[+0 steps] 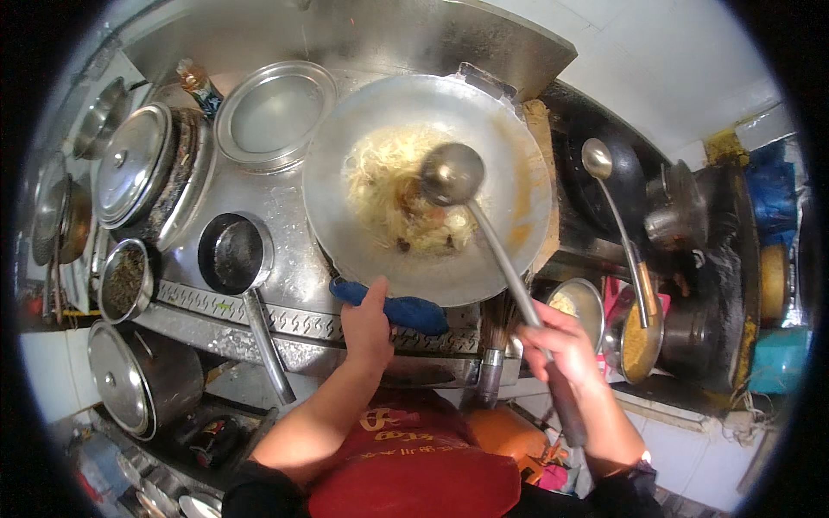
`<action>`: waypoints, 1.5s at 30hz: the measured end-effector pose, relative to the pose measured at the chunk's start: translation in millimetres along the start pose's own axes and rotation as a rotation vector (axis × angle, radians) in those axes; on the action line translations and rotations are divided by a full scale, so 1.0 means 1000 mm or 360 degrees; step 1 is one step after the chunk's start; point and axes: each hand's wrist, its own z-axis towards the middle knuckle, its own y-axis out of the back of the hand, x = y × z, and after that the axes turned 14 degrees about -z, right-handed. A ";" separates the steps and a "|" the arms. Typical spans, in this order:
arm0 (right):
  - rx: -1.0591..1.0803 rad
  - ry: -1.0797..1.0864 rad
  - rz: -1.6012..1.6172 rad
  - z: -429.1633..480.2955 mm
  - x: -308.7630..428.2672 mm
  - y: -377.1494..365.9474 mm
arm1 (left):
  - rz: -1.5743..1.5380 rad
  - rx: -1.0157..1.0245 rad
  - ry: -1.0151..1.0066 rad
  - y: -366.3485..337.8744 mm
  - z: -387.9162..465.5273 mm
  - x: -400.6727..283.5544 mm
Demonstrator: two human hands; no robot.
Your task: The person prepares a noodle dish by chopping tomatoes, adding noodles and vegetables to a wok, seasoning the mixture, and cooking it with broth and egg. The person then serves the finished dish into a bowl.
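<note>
A large metal wok holds shredded pale food with a brown patch and dark bits in it. My left hand grips a folded blue cloth at the wok's near rim; the rim portion under the cloth is hidden. My right hand is closed around the long handle of a steel ladle. The ladle's bowl is over the food, its rounded underside facing up.
Left of the wok are a round lidded tray, a small saucepan, a lidded pot and a bottle. To the right stand bowls, a second ladle and a black wok. A brush stands near the front edge.
</note>
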 end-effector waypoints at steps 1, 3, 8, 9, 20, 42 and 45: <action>-0.0026 -0.0072 -0.0077 -0.011 -0.002 0.011 | -0.0039 0.0034 -0.0043 0.000 0.000 0.001; -0.0019 -0.0378 -0.0122 -0.025 -0.004 0.027 | -0.0012 0.0050 -0.0115 -0.001 0.001 0.002; 0.0371 -0.0276 -0.0082 0.031 -0.007 0.024 | 0.0004 0.0075 -0.0213 -0.004 0.002 0.000; 0.0439 -0.0060 -0.0065 0.040 -0.007 0.021 | -0.0016 0.0077 -0.0202 -0.005 0.001 -0.001; 0.0218 -0.0296 0.0069 0.001 -0.005 -0.013 | -0.0114 0.0285 -0.0241 0.008 0.015 0.006; -0.1210 0.0656 -0.0965 -0.337 -0.250 -0.043 | 0.0816 0.1027 -0.0752 0.108 -0.233 -0.074; -0.1332 0.0463 -0.0407 -0.446 -0.299 -0.071 | 0.0838 0.1439 -0.0503 0.131 -0.290 -0.052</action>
